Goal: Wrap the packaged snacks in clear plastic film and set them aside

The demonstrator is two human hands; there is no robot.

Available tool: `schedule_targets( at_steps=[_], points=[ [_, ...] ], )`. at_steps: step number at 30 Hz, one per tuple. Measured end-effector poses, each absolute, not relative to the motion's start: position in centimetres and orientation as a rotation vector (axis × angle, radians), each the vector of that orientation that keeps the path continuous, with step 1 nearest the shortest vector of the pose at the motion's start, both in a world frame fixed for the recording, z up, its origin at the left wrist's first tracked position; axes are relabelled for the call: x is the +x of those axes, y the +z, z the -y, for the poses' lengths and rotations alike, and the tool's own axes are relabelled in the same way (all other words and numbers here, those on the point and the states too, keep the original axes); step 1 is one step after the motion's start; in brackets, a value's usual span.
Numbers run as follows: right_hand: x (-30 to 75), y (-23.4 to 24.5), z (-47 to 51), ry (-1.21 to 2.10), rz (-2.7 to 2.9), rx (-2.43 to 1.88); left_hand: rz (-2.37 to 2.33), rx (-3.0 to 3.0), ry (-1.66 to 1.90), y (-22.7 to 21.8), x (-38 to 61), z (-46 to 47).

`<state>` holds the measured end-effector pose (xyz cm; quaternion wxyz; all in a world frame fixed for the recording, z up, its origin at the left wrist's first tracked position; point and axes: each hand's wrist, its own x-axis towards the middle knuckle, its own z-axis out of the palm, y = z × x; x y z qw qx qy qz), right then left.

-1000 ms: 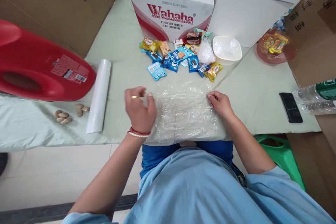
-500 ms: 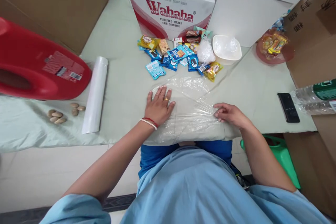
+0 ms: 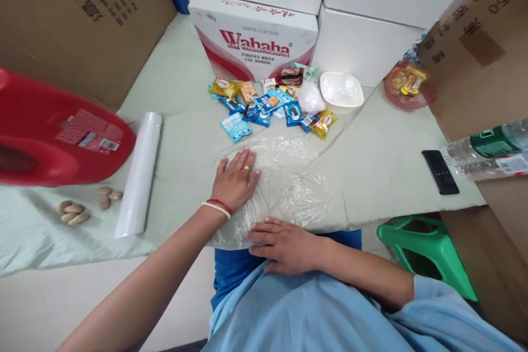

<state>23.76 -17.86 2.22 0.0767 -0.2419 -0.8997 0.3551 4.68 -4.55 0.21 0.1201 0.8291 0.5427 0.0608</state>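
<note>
Clear plastic film point(image 3: 299, 195) lies on the desk point(image 3: 383, 176), under the left grip point(image 3: 236, 181) and stretching rightward beyond it. Change noted: half a second ago the right grip point(image 3: 284, 245) pinched the film's right side into creases; now it has let go and crossed leftward, lying flat over the near edge, just nearer than the left. Left grip stays palm down. Both are spread and loose — nothing clasped in either. Judgement: pulling has given way to pressing the film flat. Writing: beyond both grips a white-and-red carton point(image 3: 256, 38) reads "Wahaha", "PURIFIED WATER FOR DRINKING". Snack packets point(image 3: 272, 102) in front of it — print too small. Well right of the grips, a brown carton point(image 3: 474, 66) shows "X50"; left of the left grip, a red jug point(image 3: 61, 132) bears a barcode label, wording illegible.
</note>
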Motion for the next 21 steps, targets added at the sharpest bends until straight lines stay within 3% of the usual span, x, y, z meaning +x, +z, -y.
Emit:
schedule_targets(
  at_steps=[3,5,11,14,21],
  points=[
    [27.3,3.7,16.8,1.262,2.480,-0.692,-1.563,2.485,0.174,0.0,4.2,4.4],
    [30.5,5.0,14.3,1.190,2.254,-0.936,-1.554,2.495,0.150,0.0,4.2,4.5],
    [37.5,7.1,1.1,0.370,1.779,-1.857,-1.539,2.503,0.084,0.4,4.4,4.5],
    [38.0,7.7,-5.3,0.181,1.825,-1.985,-1.550,2.500,0.077,0.4,4.4,4.5],
    [36.9,7.8,-12.4,0.237,2.299,-2.116,-1.563,2.514,0.096,0.4,4.3,4.7]
  ],
)
